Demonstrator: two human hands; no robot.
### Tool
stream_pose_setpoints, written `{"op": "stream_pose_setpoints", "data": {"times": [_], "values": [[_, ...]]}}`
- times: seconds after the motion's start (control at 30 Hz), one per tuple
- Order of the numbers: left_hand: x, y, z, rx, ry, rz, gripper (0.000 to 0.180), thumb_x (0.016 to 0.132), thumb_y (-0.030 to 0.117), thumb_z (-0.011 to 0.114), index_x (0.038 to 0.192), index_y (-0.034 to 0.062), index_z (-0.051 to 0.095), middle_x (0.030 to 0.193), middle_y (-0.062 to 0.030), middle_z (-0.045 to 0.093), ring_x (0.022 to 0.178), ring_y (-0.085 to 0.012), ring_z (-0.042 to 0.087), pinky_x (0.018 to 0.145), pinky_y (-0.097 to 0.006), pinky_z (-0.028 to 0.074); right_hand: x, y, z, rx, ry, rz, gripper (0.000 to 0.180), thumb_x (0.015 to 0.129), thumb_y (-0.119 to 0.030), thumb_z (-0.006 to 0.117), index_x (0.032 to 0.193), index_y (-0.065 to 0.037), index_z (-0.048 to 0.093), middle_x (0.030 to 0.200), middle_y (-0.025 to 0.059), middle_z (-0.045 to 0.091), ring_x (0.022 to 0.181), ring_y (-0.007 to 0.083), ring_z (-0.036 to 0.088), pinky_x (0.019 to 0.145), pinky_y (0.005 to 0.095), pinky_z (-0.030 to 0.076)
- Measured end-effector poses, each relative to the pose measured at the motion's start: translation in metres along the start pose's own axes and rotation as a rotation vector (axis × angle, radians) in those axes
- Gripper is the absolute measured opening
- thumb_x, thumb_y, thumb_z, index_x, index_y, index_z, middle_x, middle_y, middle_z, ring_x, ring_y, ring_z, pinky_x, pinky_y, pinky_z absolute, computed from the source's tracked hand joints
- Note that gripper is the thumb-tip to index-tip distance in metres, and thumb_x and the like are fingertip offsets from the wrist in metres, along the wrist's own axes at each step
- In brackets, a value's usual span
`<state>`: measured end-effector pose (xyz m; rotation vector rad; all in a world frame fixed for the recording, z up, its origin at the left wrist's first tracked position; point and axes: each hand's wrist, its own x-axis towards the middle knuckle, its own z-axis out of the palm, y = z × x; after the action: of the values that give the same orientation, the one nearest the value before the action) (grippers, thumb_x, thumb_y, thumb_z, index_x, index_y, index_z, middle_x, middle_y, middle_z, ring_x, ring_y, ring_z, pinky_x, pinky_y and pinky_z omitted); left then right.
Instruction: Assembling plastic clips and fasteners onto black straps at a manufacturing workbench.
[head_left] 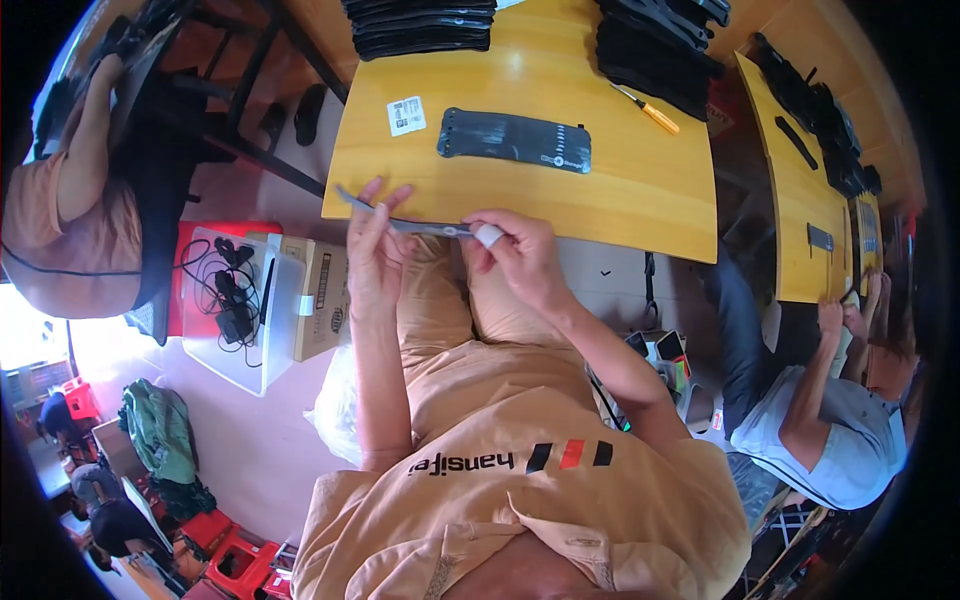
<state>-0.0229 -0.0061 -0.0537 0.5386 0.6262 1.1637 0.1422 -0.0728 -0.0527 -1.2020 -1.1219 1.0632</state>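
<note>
Both hands hold a thin dark strip (405, 222) edge-on, just off the near edge of the worktop (620, 200). The left hand (372, 250) closes its fingers on one end; the right hand (520, 255), one fingertip taped white, pinches the other. A flat black panel (513, 139) lies on the worktop beyond, beside a white label (406, 116).

Thin dark grey strip (405, 222), seen edge-on, held roughly level just off the near edge of the wooden bench (640, 190), slanting slightly down toward the right.
</note>
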Motion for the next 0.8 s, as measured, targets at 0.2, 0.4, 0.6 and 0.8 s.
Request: {"op": "stream_pose_setpoints", "data": {"times": [0.2, 0.4, 0.6, 0.8], "values": [[0.005, 0.004, -0.025, -0.009, 0.0, 0.021, 0.024, 0.087, 0.007, 0.052, 0.11, 0.0015, 0.05, 0.092, -0.0121, 0.06, 0.065, -0.0107, 0.059, 0.052, -0.017, 0.049, -0.002, -0.003, -0.036, 0.231, 0.017, 0.233, 0.018, 0.085, -0.012, 0.055, 0.094, 0.002, 0.06, 0.064, 0.0066, 0.058, 0.042, 0.0079, 0.05, 0.038, 0.0186, 0.041], [0.011, -0.003, -0.023, 0.081, 0.129, -0.024, 0.013, 0.085, 0.004, 0.053, 0.098, 0.0, 0.057, 0.078, -0.0099, 0.064, 0.06, -0.0127, 0.062, 0.051, -0.019, 0.053, -0.002, -0.002, -0.072, 0.494, 0.042, 0.398, 0.019, 0.081, -0.011, 0.059, 0.094, 0.003, 0.059, 0.067, 0.008, 0.059, 0.046, 0.009, 0.053, 0.04, 0.0202, 0.044], [0.019, -0.008, -0.017, 0.306, 0.085, -0.019, 0.011, 0.085, 0.007, 0.055, 0.094, 0.0005, 0.057, 0.077, -0.011, 0.064, 0.059, -0.0131, 0.063, 0.049, -0.02, 0.053, -0.004, 0.005, -0.095, 0.5, 0.11, 0.416, 0.02, 0.079, -0.009, 0.06, 0.096, 0.002, 0.059, 0.073, 0.0086, 0.061, 0.053, 0.0101, 0.057, 0.044, 0.0208, 0.047], [0.041, -0.009, -0.01, 0.638, 0.071, 0.019, 0.018, 0.085, 0.01, 0.055, 0.1, 0.0, 0.057, 0.078, -0.0099, 0.065, 0.063, -0.0129, 0.063, 0.056, -0.021, 0.052, 0.004, 0.016, -0.103, 0.12, 0.338, 0.291, 0.022, 0.079, -0.009, 0.061, 0.098, 0.002, 0.062, 0.073, 0.0063, 0.063, 0.059, 0.0093, 0.059, 0.048, 0.0178, 0.047]]}}
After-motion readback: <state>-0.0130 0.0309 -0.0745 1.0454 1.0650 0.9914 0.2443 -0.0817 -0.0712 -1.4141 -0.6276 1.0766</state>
